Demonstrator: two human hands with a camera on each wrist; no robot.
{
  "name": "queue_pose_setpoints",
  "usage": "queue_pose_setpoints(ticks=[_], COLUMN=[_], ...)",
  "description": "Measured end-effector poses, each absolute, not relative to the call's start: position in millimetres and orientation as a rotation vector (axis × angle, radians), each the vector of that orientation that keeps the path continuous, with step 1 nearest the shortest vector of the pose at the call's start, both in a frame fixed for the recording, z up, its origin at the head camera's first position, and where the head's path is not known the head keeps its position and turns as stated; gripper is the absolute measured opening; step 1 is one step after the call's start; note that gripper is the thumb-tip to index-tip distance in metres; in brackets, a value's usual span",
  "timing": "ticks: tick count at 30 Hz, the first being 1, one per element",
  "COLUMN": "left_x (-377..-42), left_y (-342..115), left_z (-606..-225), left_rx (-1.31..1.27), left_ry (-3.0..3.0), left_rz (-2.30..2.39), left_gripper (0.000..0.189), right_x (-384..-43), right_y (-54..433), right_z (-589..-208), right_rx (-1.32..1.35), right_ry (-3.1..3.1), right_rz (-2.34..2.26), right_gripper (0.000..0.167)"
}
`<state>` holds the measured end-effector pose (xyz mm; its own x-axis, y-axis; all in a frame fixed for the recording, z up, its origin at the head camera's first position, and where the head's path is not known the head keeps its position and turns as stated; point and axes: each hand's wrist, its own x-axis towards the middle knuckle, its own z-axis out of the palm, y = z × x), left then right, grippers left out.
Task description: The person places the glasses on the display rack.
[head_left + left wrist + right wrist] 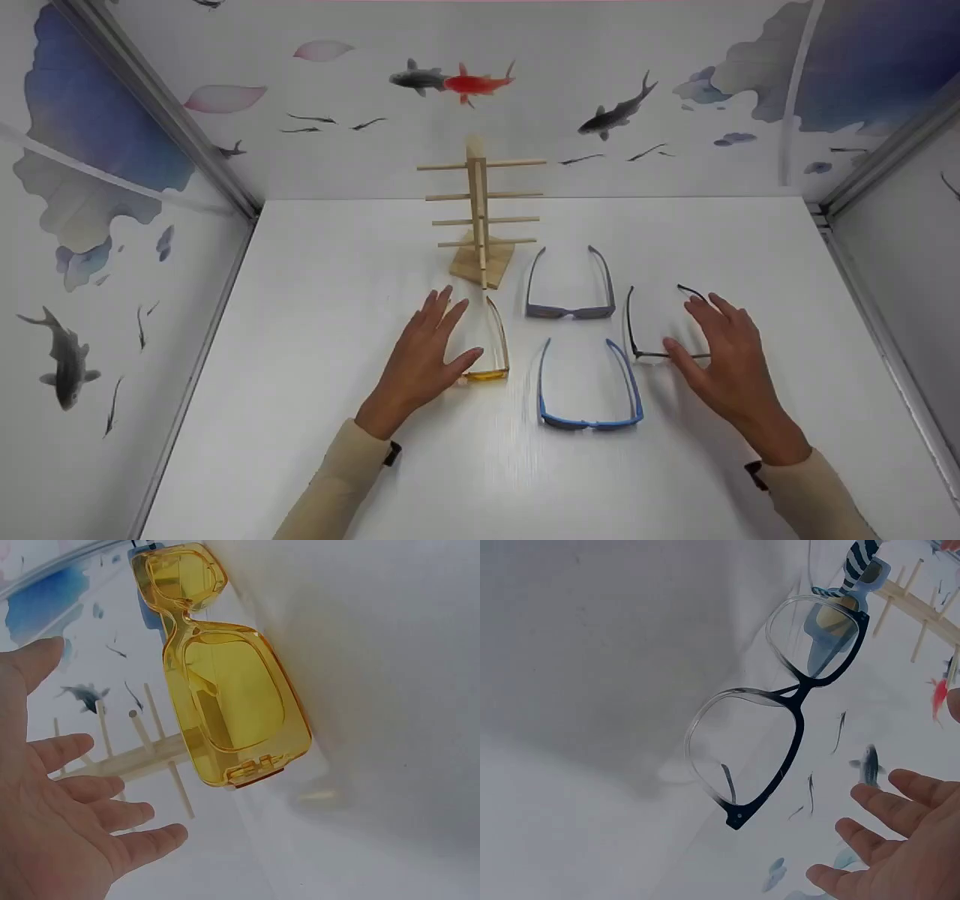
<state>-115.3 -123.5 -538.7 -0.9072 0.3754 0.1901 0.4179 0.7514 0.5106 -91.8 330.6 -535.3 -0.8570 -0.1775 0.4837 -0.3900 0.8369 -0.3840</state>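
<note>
My left hand (424, 360) hovers over the left part of a pair of yellow see-through glasses (489, 374), hiding one side of it. Its fingers are spread, and the left wrist view shows a gap between them and the yellow glasses (240, 690). To the right, my right hand (727, 367) has its fingers extended above black-and-clear eyeglasses (634, 351), covering their right side. In the right wrist view the eyeglasses (801, 701) stand apart from the fingers. Between the hands lie grey-blue sunglasses (570, 310) and, nearer, bright blue sunglasses (592, 425), all with temples unfolded.
A wooden display stand (480, 202) with several crossbars rises from a square base (480, 262) behind the glasses. White panels printed with fish enclose the white table (315, 300) at the back (525, 127) and both sides.
</note>
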Motion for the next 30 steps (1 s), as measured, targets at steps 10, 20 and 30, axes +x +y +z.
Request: queue_pose_setpoints(ticks=[10,20,30], left_x=[-103,-92,-83], left_y=[-115,-104,-90], left_z=[-535,-539,-546], left_rx=[-0.739,-0.787,-0.899], left_ry=[-2.711,-2.697,-2.646], left_rz=[-1.003,-1.132,-1.188], left_gripper=[0.061,0.056,0.051], right_x=[-82,-75,-65], right_y=[324,317,311], right_z=[-529,-530,-537], right_rx=[0.470,0.536,0.596], right_ry=[-2.489,-2.461,-2.475], right_rz=[0.804,0.841,0.891], right_gripper=[0.054,0.052,0.051])
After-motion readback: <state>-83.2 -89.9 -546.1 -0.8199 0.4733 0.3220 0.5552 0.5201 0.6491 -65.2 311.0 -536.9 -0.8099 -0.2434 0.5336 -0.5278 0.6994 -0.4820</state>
